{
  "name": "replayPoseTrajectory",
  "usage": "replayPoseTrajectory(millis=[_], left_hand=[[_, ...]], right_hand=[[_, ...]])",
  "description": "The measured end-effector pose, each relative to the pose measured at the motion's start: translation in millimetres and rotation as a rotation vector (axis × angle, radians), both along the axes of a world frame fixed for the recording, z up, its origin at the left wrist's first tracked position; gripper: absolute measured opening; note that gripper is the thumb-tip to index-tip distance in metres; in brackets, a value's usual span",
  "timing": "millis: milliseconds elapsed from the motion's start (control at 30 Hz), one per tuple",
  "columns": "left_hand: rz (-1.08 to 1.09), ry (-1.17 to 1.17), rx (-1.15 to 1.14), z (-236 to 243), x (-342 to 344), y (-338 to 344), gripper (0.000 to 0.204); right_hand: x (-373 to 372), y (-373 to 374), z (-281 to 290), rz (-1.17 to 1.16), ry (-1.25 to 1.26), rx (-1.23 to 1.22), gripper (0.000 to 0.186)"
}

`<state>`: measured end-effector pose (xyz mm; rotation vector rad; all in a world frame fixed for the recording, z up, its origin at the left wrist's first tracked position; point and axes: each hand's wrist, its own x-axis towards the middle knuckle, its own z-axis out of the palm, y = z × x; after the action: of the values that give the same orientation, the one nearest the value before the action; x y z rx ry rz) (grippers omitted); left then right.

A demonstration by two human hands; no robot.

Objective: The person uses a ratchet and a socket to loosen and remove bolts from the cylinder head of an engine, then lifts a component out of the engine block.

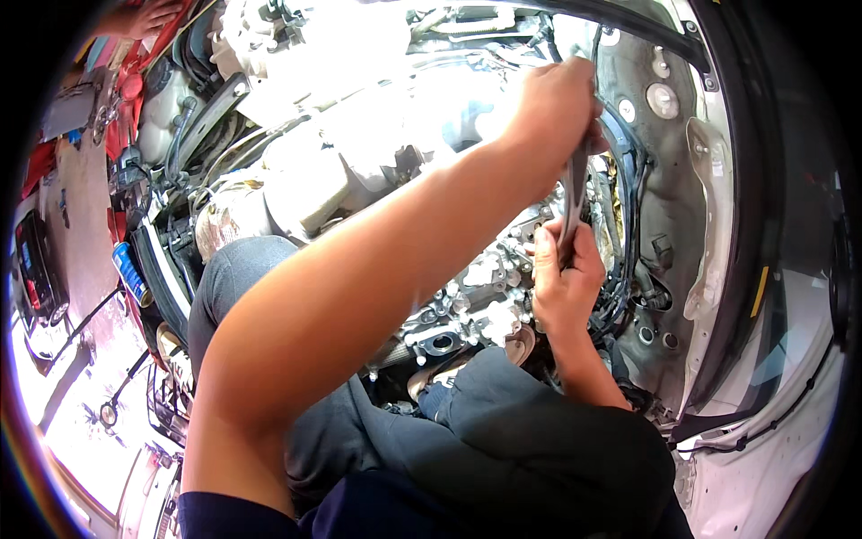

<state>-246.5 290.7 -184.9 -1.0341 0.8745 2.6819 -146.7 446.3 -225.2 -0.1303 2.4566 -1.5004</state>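
Observation:
My left arm reaches diagonally across the engine bay, and my left hand (552, 112) is closed round the upper end of a long, narrow grey metal piece (572, 195), which looks like a tool. Lower down, my right hand (566, 274) grips the same piece, fingers curled and thumb along it. The piece stands roughly upright beside black hoses (633, 198). Bare metal engine parts with bolts (489, 278) lie just left of my right hand. My left hand's fingertips are mostly hidden.
My legs (503, 431) rest in the engine bay. A grey firewall (664, 162) with a black edge is right; a blue spray can (132, 274) lies left. Another person's hand (153, 13) shows at top left, near a red cloth or edge. A dark car (40, 269) stands beyond.

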Motion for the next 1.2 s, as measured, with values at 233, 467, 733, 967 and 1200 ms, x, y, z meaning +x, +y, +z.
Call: replayPoseTrajectory(millis=[233,467,733,967,1200], left_hand=[[0.487,-0.046,0.096,1,106,-51,0.021],[0.193,0.031,-0.018,5,67,-36,0.023],[0.336,-0.124,0.034,-17,38,-42,0.018],[0.450,-0.086,-0.008,-6,69,-39,0.016],[0.601,-0.027,-0.024,-6,98,-43,0.017]], right_hand=[[-2,-16,11,0.521,0.068,-0.034,0.007],[12,-17,7,0.287,0.122,0.088,0.010],[-7,-26,11,0.341,0.116,0.117,0.014],[-10,-15,8,0.510,0.114,0.059,0.018],[-19,-14,10,0.685,0.065,-0.014,0.029]])
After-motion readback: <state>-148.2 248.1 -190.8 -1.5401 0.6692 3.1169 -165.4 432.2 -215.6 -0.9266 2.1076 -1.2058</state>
